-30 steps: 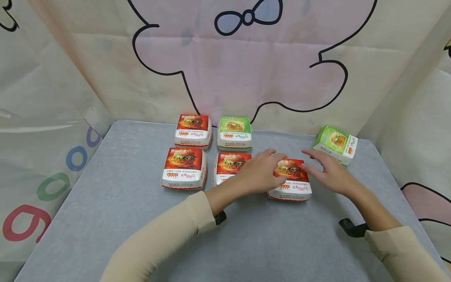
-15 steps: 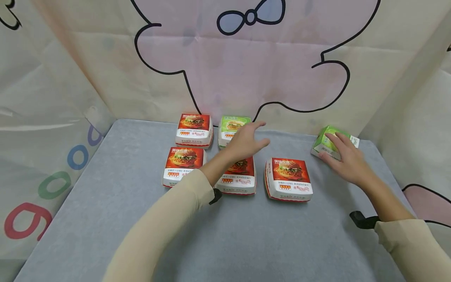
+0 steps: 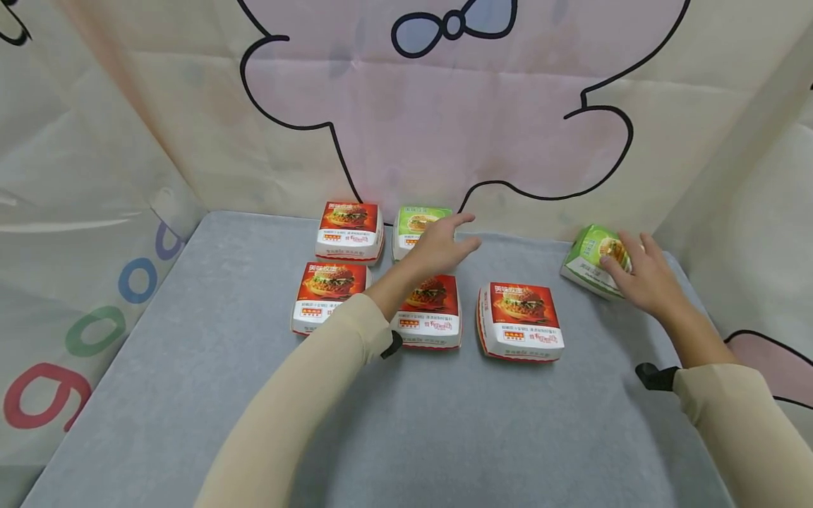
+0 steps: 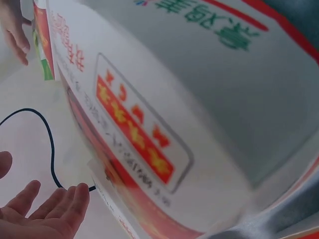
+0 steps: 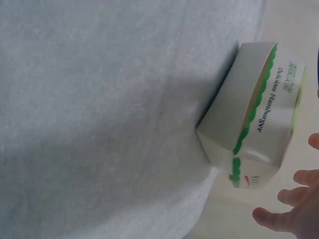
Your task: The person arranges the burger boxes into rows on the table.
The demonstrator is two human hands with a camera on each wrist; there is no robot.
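Observation:
My left hand (image 3: 438, 248) reaches over the middle of the table with straight, spread fingers. It overlaps the back green burger box (image 3: 422, 215) and the front middle red burger box (image 3: 435, 317). In the left wrist view its fingers (image 4: 55, 211) are held apart from the large white box side. At the far right, my right hand (image 3: 651, 279) hovers by a green burger box (image 3: 591, 257), which sits at an angle. The right wrist view shows relaxed fingers (image 5: 279, 219) beside that box (image 5: 269, 109), holding nothing.
Two red burger boxes stand at the left, one at the back (image 3: 348, 233) and one in front (image 3: 330, 286). Another red burger box (image 3: 519, 321) sits right of the middle one. A printed curtain (image 3: 508, 127) rises behind the grey table (image 3: 476, 430).
My left hand has moved left and back, away from the right-hand red box. My right hand has moved right to the angled green box. The boxes keep their places.

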